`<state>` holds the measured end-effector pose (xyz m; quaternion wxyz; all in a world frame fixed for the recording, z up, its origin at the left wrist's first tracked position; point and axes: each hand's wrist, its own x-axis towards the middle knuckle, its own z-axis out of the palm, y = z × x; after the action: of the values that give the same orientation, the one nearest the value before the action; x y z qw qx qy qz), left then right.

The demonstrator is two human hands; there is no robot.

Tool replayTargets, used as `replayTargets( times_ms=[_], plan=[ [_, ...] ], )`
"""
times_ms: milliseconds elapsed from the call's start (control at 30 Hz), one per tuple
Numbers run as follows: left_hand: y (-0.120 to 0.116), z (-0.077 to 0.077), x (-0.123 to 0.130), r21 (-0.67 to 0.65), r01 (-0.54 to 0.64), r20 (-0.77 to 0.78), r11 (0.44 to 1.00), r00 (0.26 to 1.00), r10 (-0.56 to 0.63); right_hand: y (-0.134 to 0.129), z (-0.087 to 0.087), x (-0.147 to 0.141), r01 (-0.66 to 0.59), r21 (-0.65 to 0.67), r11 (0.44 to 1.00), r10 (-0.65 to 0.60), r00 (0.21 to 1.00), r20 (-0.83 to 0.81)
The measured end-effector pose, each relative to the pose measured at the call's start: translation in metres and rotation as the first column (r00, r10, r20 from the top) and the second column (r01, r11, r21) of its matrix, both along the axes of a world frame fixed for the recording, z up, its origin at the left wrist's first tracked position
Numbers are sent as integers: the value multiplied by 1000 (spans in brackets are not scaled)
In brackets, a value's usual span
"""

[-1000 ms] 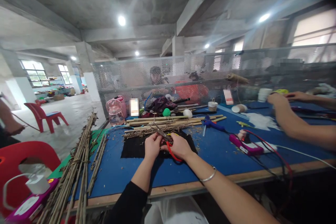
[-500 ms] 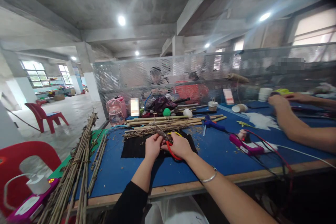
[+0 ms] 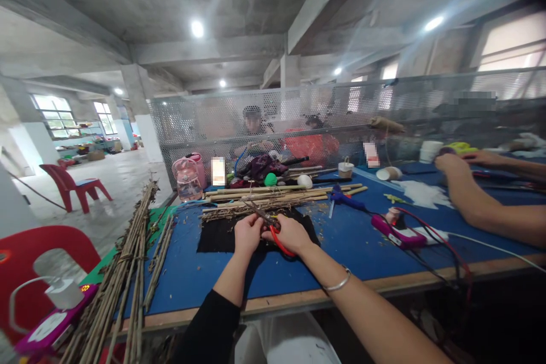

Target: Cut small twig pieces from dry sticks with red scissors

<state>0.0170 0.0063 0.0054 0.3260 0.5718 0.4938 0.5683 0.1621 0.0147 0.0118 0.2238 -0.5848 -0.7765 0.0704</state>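
My right hand (image 3: 292,234) is closed around the red-handled scissors (image 3: 280,242), whose dark blades point up and to the left. Against it, my left hand (image 3: 248,235) is closed in a pinch beside the blades; what its fingers hold is too small to make out. Both hands are over a black cloth (image 3: 213,237) spread on the blue table (image 3: 191,278). Just beyond the hands, thin dry twigs (image 3: 230,214) lie along the cloth's far edge, with thicker sticks (image 3: 333,195) behind them.
At left lies a long bundle of sticks (image 3: 123,261) beside a red chair (image 3: 51,244). To the right are a blue glue gun (image 3: 347,200), a purple power strip (image 3: 398,232) with cables, and a co-worker's arms (image 3: 482,199). A perforated metal screen (image 3: 191,119) stands behind.
The scissors' handles have come closer together in my right hand; the yellow on the handle shows less now. My left hand stays almost in place.
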Motion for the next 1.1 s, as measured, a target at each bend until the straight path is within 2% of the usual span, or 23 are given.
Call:
replayTargets(
  times_ms=[200, 400, 500, 667, 867, 1100],
  plan=[
    [2, 1, 2, -93, 31, 164, 995, 986, -15, 1, 2, 3, 9, 39, 999, -9, 1000, 18],
    [7, -2, 3, -117, 76, 297, 990, 954, -39, -2, 3, 1, -26, 93, 995, 26, 1000, -4],
    [9, -2, 4, -129, 67, 307, 989, 951, -24, -4, 3, -2, -17, 122, 992, 19, 1000, -13],
    [10, -5, 5, -115, 67, 291, 991, 956, -31, -3, 3, -3, -76, 178, 981, 79, 997, -10],
    [8, -6, 9, -84, 102, 343, 991, 937, -68, -1, 0, -3, -57, 206, 977, 59, 998, -3],
    [5, -4, 12, -61, 143, 340, 988, 933, -114, 0, 0, -2, -55, 124, 991, 58, 998, -20]
  ],
)
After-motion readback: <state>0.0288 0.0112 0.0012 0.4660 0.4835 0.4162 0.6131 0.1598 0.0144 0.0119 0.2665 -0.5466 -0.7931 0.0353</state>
